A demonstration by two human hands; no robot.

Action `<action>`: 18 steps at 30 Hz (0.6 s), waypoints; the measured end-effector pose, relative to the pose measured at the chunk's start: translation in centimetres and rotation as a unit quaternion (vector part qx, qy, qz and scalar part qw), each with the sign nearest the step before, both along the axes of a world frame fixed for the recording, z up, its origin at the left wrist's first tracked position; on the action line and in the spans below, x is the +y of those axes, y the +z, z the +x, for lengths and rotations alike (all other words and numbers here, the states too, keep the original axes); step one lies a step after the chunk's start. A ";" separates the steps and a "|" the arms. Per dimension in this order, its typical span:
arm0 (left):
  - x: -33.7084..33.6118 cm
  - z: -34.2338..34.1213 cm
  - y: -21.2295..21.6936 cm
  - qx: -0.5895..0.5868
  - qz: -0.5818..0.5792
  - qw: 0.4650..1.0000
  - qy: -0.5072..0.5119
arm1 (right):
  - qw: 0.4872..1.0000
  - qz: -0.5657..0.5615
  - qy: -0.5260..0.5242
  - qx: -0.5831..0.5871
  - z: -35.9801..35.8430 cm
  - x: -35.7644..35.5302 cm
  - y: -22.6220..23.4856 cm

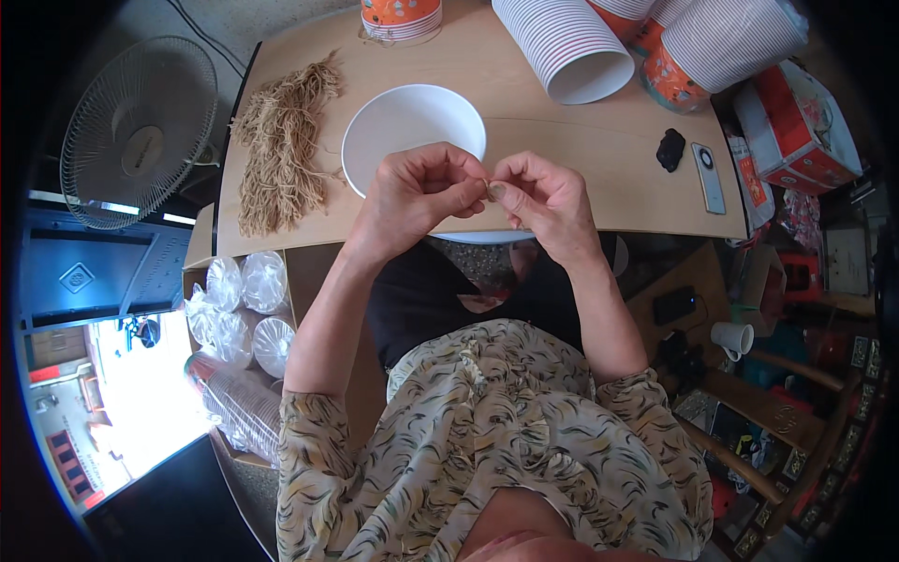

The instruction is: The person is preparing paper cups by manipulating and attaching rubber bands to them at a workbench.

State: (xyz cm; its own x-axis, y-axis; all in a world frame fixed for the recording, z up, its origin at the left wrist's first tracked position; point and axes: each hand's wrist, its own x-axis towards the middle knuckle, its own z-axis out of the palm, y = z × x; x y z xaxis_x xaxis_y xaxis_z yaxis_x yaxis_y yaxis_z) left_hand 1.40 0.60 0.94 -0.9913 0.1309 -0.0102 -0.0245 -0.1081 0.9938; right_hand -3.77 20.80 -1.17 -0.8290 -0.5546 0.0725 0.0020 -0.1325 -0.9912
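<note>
Your hands, left hand (412,192) touching right hand (548,201), meet at frame centre over the table (581,150) edge, the bowl (393,122) just above them, string bundle (281,150) left, stacked cups (571,42) upper right, fan (136,131) far left.

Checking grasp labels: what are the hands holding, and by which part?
Left hand and right hand pinch one thin tan string between thumb and fingertips, meeting over the white bowl. Which part of it cannot be told.

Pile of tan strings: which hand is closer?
Left. The left hand sits just right of the pile of tan strings; the right hand is farther right, beyond the left.
</note>
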 end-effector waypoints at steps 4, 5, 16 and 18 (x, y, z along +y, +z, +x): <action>-0.2 -0.1 -0.3 0.011 0.008 1.000 -0.014 | 0.999 -0.034 0.020 -0.011 0.0 0.0 -0.5; -0.2 -0.2 -0.3 0.017 0.017 1.000 -0.020 | 0.997 -0.061 0.021 -0.041 0.0 0.0 -0.7; -0.3 -0.4 -0.4 -0.003 0.052 0.999 -0.007 | 0.992 -0.079 -0.016 -0.097 -0.1 0.0 -0.1; -0.3 -0.4 -0.4 -0.004 0.054 0.999 -0.007 | 0.995 -0.061 -0.017 -0.083 0.0 0.0 0.2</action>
